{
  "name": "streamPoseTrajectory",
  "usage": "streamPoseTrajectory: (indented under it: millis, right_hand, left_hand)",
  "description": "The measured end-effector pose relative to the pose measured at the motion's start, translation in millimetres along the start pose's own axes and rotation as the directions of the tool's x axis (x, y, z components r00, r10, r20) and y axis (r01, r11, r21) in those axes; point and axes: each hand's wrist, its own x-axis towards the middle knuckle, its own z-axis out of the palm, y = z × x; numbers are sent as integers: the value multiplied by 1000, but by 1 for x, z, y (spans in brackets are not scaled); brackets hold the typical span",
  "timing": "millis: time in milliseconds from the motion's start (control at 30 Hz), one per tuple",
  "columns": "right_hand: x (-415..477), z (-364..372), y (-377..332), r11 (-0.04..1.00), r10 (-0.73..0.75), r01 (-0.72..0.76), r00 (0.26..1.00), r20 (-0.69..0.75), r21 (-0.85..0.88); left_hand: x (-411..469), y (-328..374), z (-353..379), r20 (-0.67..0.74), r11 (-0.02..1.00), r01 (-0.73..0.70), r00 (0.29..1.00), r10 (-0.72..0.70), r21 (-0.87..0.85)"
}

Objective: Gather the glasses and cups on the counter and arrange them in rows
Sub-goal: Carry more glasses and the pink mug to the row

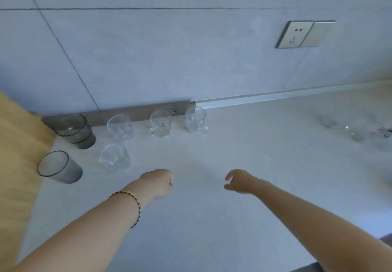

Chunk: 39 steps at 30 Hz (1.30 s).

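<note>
A pale, smooth table [212, 144] runs along a tiled wall [148, 59] that carries a metal socket plate [305, 34]. A wooden panel [17, 144] closes off the left side, and a grey strip [137, 110] lies where the wall meets the table. Far right, some blurred glassware [356, 136] sits well apart from the rest; I cannot make out what it is.

All six drinking vessels stand upright, mouths up. Four line the wall: a rear smoky tumbler [74, 131], a rear clear glass [120, 128], a clear mug [160, 123] with its handle turned to the front left, and an end clear glass [195, 119]. Nearer me stand a front smoky tumbler [58, 167] and, beside it, a front clear glass [114, 159] with bumpy, moulded sides.

Both arms reach out over the bare middle of the table, touching no glass. The left hand [159, 181], a beaded bracelet [131, 199] on its wrist, has its grip curled under and holds nothing. The right hand [239, 181] has a loose grip, thumb and fingers apart.
</note>
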Motion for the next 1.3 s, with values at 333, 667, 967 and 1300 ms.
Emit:
streamPoseTrajectory:
  millis: [333, 667, 967, 1300]
  right_hand:
    - [-31, -73, 270, 967, 188, -160, 973, -132, 198]
    - [-75, -154, 515, 958, 283, -225, 851, -443, 178]
    - [-74, -179, 598, 939, 307, -338, 908, -285, -65]
    - [-72, -180, 583, 936, 256, -319, 906, -338, -146]
  left_hand:
    - [75, 272, -2, 28, 963, -182, 983, 180, 198]
    - [133, 505, 40, 133, 937, -292, 954, 270, 191]
    - [151, 541, 52, 160, 957, -232, 966, 205, 176]
    - [144, 486, 51, 138, 990, -106, 986, 92, 92]
